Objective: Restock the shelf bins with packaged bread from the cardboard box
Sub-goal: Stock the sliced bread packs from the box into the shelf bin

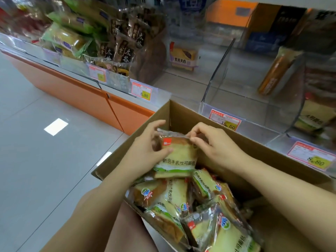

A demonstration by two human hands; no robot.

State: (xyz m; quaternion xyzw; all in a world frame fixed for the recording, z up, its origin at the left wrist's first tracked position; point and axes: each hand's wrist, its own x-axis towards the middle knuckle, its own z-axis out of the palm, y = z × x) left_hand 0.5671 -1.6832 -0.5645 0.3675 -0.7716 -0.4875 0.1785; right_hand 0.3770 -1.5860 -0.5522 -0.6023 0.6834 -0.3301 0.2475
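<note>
The bread pack (177,155) is held over the far end of the box (183,113), above the other packs (174,195) heaped toward the box's near end. The left hand (145,148) grips the pack's left side, thumb across its face, while the right hand (216,144) pinches only the top seal. That thin pinch could slip or tear the film, dropping the pack back into the box. A hard squeeze from the left hand might crush the soft slices. Beyond the box, the front lip and divider of the clear bin (254,99) could snag the pack.
</note>
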